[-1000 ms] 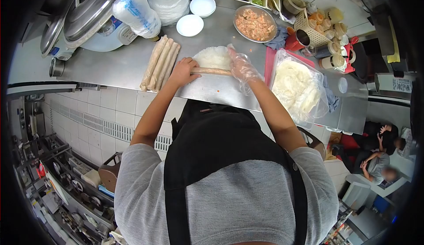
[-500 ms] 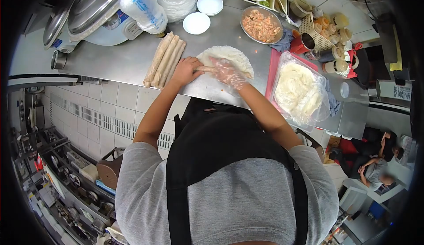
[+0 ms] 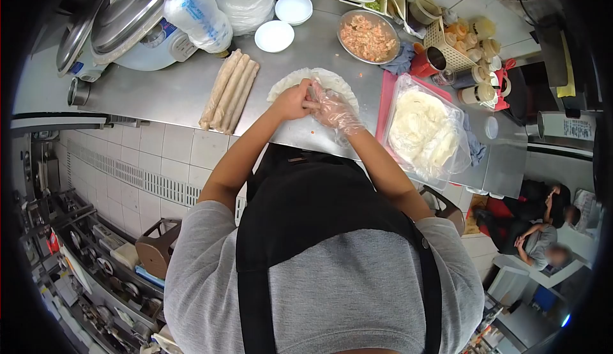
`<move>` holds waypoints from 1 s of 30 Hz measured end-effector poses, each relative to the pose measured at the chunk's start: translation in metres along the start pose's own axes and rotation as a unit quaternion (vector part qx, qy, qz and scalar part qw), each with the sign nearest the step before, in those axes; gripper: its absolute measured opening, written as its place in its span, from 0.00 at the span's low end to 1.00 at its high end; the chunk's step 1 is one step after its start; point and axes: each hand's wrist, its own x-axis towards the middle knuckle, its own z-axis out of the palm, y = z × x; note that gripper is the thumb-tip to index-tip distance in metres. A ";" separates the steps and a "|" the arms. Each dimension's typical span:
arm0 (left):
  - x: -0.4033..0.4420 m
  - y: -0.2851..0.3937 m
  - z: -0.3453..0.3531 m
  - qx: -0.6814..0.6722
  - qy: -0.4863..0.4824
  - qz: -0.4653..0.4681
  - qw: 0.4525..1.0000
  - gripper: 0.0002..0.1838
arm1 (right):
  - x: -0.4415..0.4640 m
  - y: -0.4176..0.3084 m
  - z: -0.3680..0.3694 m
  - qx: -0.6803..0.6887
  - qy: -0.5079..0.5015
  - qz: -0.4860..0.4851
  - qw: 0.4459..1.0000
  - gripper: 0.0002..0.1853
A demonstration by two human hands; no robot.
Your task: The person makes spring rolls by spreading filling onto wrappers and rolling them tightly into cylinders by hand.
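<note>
Our left hand [image 3: 294, 100], which is bare, and our right hand [image 3: 333, 109], in a clear, crinkly plastic glove, meet just above the middle of the frame. The fingers are bent and close together. We cannot tell if they pinch anything, since they hide what is under them. Maybe the glove is there to keep food clean.

Under both hands is a thin, white, round sheet [image 3: 335, 81], on the shiny grey steel counter [image 3: 150, 92]. It looks flat where it shows. Being round, it points no clear way, but the part we see is longest from left to right.

To the left lie long, pale brown tube-shaped rolls [image 3: 231, 92], side by side, perhaps so they stay put. Their long way slants from upper right to lower left.

Farther out, toward the upper right, a round grey metal bowl [image 3: 340, 42] holds chopped orange food [image 3: 368, 38]. Right of our hands, soft white dough [image 3: 421, 124] sits in a clear plastic tub [image 3: 436, 93], likely for easy reach.
</note>
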 end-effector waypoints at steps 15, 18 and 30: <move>-0.027 -0.033 -0.061 -0.012 -0.011 -0.054 0.998 0.10 | -0.033 0.044 -0.051 0.098 -0.020 0.121 0.988 0.15; -0.026 -0.034 -0.057 0.094 0.072 -0.002 0.993 0.08 | -0.034 0.043 -0.045 0.053 0.041 0.083 0.994 0.13; -0.020 -0.003 -0.036 0.179 0.082 0.072 0.978 0.12 | -0.024 0.066 -0.011 -0.066 0.154 -0.044 0.985 0.11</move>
